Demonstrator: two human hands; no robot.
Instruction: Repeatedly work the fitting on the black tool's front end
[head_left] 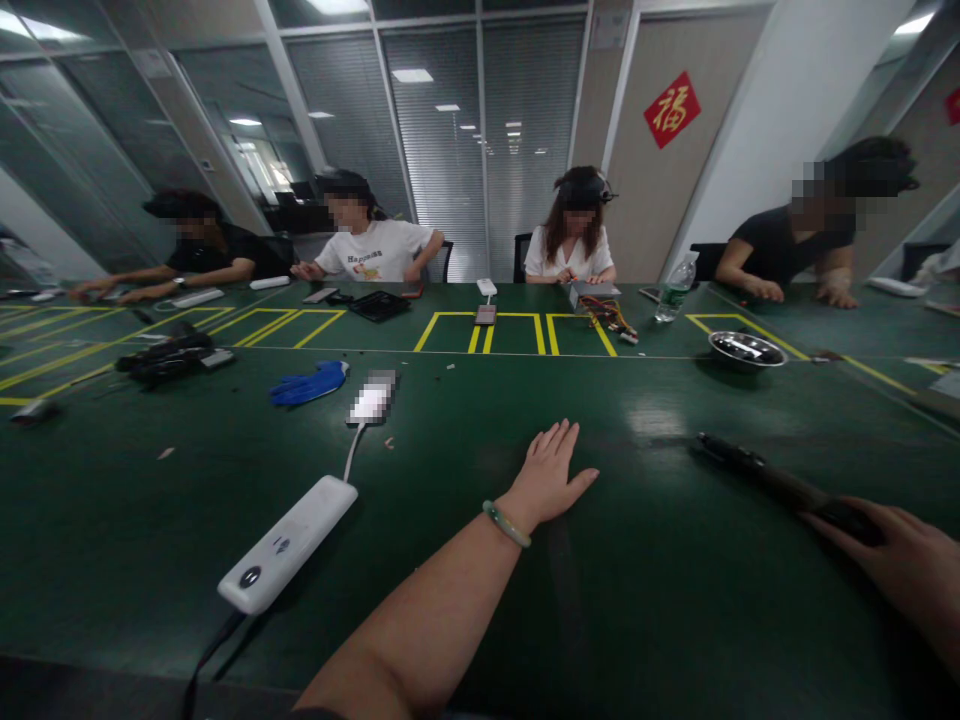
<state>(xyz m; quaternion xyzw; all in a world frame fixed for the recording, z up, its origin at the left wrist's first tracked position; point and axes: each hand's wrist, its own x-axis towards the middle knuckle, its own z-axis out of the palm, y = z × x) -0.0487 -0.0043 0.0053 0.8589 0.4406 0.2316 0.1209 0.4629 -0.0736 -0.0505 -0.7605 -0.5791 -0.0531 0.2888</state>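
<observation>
My left hand [551,472] lies flat on the green table [480,560], fingers stretched out and holding nothing; a green bead bracelet [506,523] circles its wrist. At the lower right, my right hand [896,560] rests on the near end of a long dark tool [757,472] that lies on the table, with its fingers over the handle end. Left of my forearm lies a white power bank [289,545], joined by a white cable to a blurred phone [373,398].
A blue glove [309,384] and a black bundle [166,357] lie at the left. A metal bowl [746,348], a water bottle [675,288] and loose wires [609,315] sit farther back. Several people sit along the far edge. Yellow tape marks boxes on the table.
</observation>
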